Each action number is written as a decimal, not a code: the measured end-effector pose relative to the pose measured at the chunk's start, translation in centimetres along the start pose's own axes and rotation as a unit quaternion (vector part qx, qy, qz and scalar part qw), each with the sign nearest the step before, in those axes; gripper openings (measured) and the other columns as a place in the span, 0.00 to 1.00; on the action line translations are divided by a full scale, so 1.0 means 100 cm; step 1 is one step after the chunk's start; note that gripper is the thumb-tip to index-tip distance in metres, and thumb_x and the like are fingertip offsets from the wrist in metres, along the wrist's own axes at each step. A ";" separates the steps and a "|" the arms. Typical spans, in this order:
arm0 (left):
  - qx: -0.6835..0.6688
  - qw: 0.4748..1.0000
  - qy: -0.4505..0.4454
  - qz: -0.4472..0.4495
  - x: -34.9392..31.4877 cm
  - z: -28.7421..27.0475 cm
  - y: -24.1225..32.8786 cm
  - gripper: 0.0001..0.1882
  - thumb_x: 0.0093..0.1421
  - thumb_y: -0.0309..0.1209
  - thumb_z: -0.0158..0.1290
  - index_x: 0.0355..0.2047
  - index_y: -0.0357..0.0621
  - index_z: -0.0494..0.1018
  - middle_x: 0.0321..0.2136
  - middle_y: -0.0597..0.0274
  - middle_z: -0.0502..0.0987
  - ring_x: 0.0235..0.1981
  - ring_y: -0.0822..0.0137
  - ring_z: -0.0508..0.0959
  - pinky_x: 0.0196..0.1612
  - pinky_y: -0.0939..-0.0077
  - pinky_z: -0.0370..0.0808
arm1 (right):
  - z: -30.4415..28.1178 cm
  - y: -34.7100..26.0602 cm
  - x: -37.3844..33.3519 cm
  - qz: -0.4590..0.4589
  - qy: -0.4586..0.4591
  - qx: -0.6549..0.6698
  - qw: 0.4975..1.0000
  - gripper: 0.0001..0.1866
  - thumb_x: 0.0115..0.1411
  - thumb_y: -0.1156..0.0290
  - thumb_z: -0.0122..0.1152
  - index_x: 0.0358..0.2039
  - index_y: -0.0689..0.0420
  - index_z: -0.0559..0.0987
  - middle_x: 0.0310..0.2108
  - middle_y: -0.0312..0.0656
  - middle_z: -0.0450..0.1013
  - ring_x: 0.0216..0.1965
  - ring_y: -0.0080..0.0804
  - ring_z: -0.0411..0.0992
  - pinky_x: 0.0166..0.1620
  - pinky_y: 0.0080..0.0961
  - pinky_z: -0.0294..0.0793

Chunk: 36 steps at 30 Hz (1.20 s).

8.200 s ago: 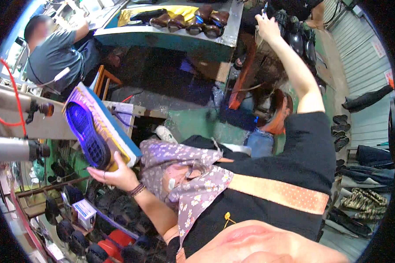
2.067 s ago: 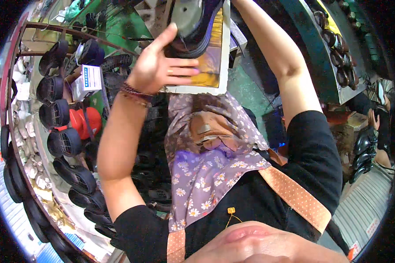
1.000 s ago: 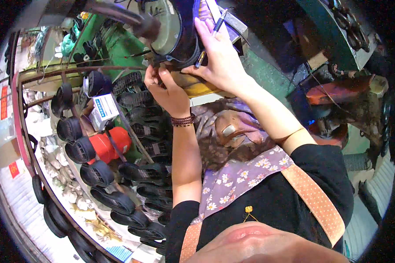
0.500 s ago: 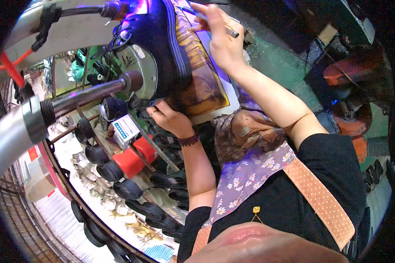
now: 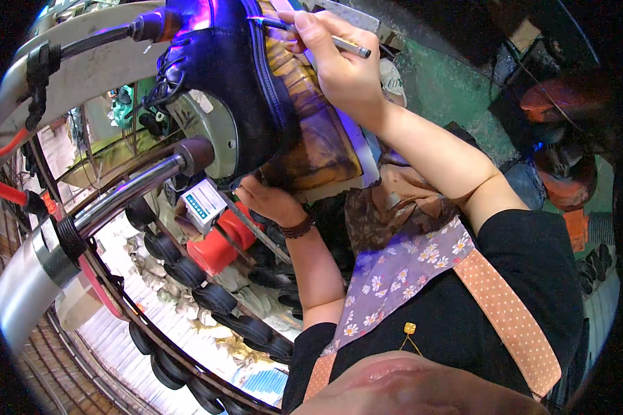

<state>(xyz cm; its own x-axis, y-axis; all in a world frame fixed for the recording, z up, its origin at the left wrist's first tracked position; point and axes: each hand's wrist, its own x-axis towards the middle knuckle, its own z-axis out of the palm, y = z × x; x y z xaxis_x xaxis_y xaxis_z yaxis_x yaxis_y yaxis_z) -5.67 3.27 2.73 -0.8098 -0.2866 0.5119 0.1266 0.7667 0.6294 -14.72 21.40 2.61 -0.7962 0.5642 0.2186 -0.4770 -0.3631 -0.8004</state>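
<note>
The left hand (image 5: pixel 268 202) cupped the lower end of a black lace-up boot (image 5: pixel 239 90) from beneath, fingers curled against its yellowish sole (image 5: pixel 310 124). The boot rose directly above that hand, its long axis running up toward the right hand (image 5: pixel 339 62), which pinched a slim metal pen (image 5: pixel 311 34), tip laid at the sole's edge, nearer the working seam.

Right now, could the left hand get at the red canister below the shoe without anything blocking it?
Probably yes. The left hand is pressed under the shoe, and the red canister lies just below and beside it with only a thin metal rod crossing near. But it would have to let go of the shoe.
</note>
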 end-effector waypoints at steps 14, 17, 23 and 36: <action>-0.441 0.823 -0.102 -0.343 -0.005 -0.007 -0.009 0.23 0.68 0.46 0.41 0.50 0.39 0.68 0.48 0.56 0.72 0.52 0.59 0.71 0.59 0.61 0.64 | -0.025 -0.030 -0.016 -0.089 -0.148 -0.175 0.969 0.13 0.61 0.65 0.54 0.33 0.58 0.84 0.28 0.44 0.78 0.32 0.38 0.74 0.41 0.32 0.71; -0.536 0.708 -0.172 -0.426 -0.013 -0.002 0.022 0.26 0.68 0.47 0.42 0.57 0.40 0.63 0.57 0.57 0.68 0.59 0.58 0.66 0.63 0.60 0.58 | -0.042 -0.041 -0.010 -0.089 -0.200 -0.199 0.955 0.12 0.60 0.65 0.55 0.33 0.58 0.84 0.29 0.44 0.79 0.33 0.37 0.74 0.41 0.32 0.71; -0.623 0.571 -0.215 -0.490 -0.030 0.034 0.105 0.26 0.67 0.51 0.41 0.59 0.51 0.63 0.58 0.61 0.68 0.61 0.59 0.64 0.66 0.51 0.51 | -0.061 -0.071 0.008 -0.057 -0.234 -0.237 0.941 0.13 0.60 0.64 0.55 0.34 0.58 0.84 0.29 0.43 0.78 0.34 0.37 0.73 0.41 0.33 0.72; -0.628 0.704 -0.221 -0.246 -0.036 0.027 0.118 0.40 0.65 0.50 0.47 0.67 0.40 0.45 0.65 0.48 0.54 0.66 0.55 0.56 0.68 0.56 0.48 | -0.012 -0.018 0.010 -0.241 -0.052 -0.266 0.932 0.06 0.55 0.78 0.58 0.33 0.61 0.81 0.28 0.42 0.75 0.33 0.37 0.70 0.39 0.30 0.65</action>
<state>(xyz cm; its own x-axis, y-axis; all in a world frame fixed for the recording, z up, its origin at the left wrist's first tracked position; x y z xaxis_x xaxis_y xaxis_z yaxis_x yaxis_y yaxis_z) -2.85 14.91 6.70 -0.9969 0.0789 -0.0057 -0.0488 -0.5563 0.8295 -14.22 23.48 3.63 -0.5816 0.4824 0.6550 -0.5584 0.3488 -0.7527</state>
